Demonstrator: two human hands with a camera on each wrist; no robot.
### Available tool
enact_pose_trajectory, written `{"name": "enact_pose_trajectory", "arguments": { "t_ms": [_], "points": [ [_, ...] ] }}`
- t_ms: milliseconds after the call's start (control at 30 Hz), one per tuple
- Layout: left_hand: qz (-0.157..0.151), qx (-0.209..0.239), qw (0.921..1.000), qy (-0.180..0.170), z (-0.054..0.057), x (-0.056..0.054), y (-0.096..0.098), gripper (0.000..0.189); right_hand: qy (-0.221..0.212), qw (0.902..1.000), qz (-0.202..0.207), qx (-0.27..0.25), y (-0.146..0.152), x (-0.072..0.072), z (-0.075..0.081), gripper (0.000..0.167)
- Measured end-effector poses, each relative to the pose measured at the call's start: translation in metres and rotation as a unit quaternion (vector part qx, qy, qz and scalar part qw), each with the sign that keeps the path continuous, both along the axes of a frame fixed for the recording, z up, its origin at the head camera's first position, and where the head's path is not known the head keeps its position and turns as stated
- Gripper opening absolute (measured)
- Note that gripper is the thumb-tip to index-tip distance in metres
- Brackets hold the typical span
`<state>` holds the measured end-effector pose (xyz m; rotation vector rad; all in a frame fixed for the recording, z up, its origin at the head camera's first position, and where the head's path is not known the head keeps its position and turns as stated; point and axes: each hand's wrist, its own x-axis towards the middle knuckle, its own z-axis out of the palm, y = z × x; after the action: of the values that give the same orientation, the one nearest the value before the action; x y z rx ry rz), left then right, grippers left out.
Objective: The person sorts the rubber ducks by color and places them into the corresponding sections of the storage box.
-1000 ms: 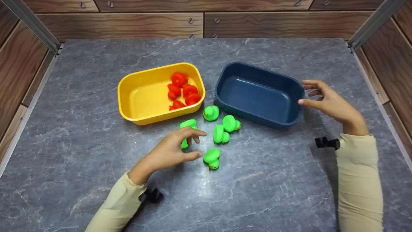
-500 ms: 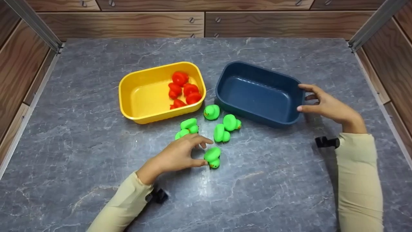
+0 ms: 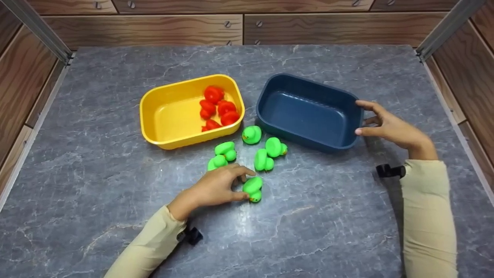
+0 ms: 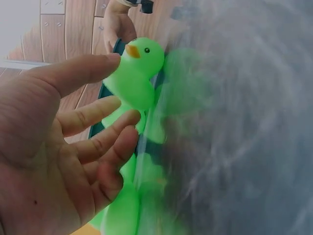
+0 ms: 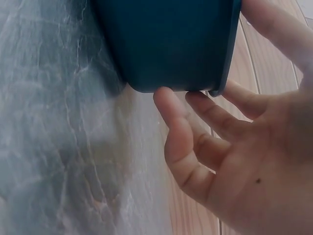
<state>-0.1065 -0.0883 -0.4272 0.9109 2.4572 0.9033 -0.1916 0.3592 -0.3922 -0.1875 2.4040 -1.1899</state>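
My left hand reaches around the nearest green rubber duck, which lies tipped on the table. The thumb is at its near side, the index finger at its far side. In the left wrist view the fingers are loosely bent beside that duck, and no firm pinch shows. My right hand holds the right end of a dark blue bin, thumb and index finger over the rim. In the right wrist view other fingertips touch the bin's outer wall.
Several more green ducks, such as one upright duck and one tipped duck, lie between my left hand and the bins. A yellow bin at the back left contains several red ducks. Wood-patterned walls border the grey marbled table.
My left hand has moved right, bringing thumb and index finger around the nearest duck. My right hand has slid slightly inward onto the blue bin's rim. Ducks and bins look unmoved.
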Motion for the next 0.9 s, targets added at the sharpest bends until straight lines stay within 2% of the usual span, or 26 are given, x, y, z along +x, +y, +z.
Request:
{"name": "enact_pose_trajectory", "arguments": {
  "t_ms": [233,433,500,767,900],
  "points": [
    [0.0,-0.011,0.9998,0.015,0.001,0.002,0.0,0.041,0.003,0.9999,-0.003,-0.011,-0.001,0.001,-0.003,0.079],
    [0.013,0.003,0.9976,0.068,0.001,0.005,0.002,0.022,-0.002,0.9996,0.0,-0.028,0.0,0.002,-0.004,0.079],
    [0.014,0.002,0.9966,0.081,0.001,0.006,0.002,0.021,-0.006,0.9996,-0.001,-0.028,0.001,0.002,-0.004,0.08],
    [-0.04,-0.041,0.9952,0.079,0.001,0.01,0.006,0.041,-0.014,0.9996,-0.013,-0.022,0.001,0.001,-0.004,0.081],
    [-0.047,-0.048,0.994,0.086,0.0,0.01,0.005,0.041,-0.011,0.9996,-0.01,-0.026,0.0,0.001,-0.004,0.08]
  ]
}}
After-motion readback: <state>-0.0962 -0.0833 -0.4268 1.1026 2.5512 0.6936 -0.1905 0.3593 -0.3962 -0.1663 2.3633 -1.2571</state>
